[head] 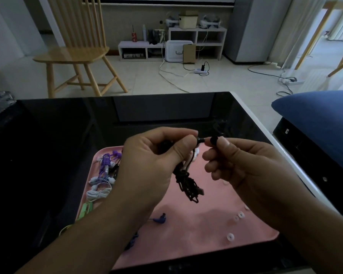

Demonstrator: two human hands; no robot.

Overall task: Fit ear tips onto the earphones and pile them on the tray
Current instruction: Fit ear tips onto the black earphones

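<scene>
A glossy black table fills the lower view, and on it a pink tray is laid, partly hidden behind both forearms. Beyond the table, a wooden chair is seen on the tiled floor to the left, low white shelves against the far wall, a power strip with trailing cords in front of them, and a blue cushion at the right edge. Above the tray, the left hand is curled round a black earphone, its bare nozzle pinched between thumb and forefinger and pointed right; the bundled black cable is left hanging below the fist, over the tray's middle. Just beside that nozzle, a black tip is pinched in the right hand at the fingertips, the remaining fingers folded in; whether tip and nozzle are touching cannot be told. Along the tray's left edge a pile of wound earphones is gathered, purple and white, with green ones nearer the wrist. A blue earbud is seen near the front, half masked by the left forearm. Loose white tips are scattered on the tray's right side, well apart from the pile.
</scene>
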